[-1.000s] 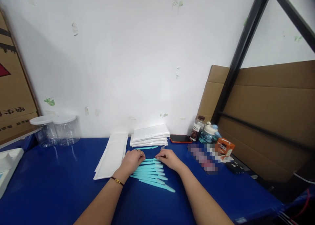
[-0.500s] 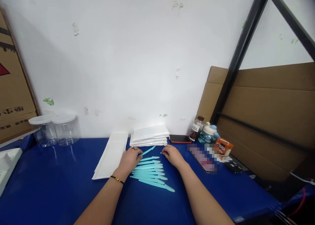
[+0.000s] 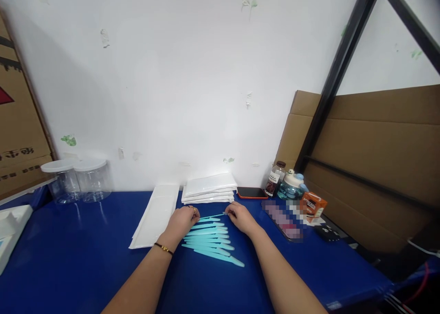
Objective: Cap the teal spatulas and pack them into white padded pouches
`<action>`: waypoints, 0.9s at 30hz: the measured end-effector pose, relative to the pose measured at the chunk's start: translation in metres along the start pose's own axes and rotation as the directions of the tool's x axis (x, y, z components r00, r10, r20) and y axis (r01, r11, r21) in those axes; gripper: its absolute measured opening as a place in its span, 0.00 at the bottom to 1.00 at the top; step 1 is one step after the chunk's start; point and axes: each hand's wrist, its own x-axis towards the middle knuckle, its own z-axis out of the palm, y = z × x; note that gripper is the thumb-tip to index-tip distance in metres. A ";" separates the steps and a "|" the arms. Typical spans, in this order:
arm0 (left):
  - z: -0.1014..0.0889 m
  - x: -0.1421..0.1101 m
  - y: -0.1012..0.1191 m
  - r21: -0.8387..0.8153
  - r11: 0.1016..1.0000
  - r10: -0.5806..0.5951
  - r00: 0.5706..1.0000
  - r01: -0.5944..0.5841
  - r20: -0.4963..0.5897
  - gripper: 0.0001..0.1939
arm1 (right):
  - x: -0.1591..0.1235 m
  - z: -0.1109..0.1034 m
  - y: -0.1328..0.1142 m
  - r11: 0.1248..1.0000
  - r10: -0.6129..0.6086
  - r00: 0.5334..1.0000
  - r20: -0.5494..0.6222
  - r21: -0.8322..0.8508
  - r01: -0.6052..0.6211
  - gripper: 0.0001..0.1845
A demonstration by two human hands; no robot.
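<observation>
Unclear characters (image 3: 17,154) are marking the far-left carton (image 3: 24,117). Left hand (image 3: 184,220) and right hand (image 3: 241,217) are pinching a turquoise stick (image 3: 212,216), lower centre, nearly level, pointing right.

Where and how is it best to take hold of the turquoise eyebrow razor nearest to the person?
Grip the nearest turquoise eyebrow razor by its wider, paler right end, probably best from the right: that end juts out past the other razors, while its slim left end lies near them.
</observation>
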 end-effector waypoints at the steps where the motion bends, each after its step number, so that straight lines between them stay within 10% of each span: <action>1: 0.000 0.001 0.000 0.018 1.000 0.001 1.000 -0.001 0.003 0.08 | -0.001 0.000 0.001 1.000 0.006 1.000 0.002 0.006 -0.006 0.13; 27: -0.002 0.002 0.004 -0.051 0.999 0.016 1.000 -0.015 0.015 0.10 | -0.002 0.006 -0.009 0.979 -0.032 0.999 0.023 0.201 0.027 0.13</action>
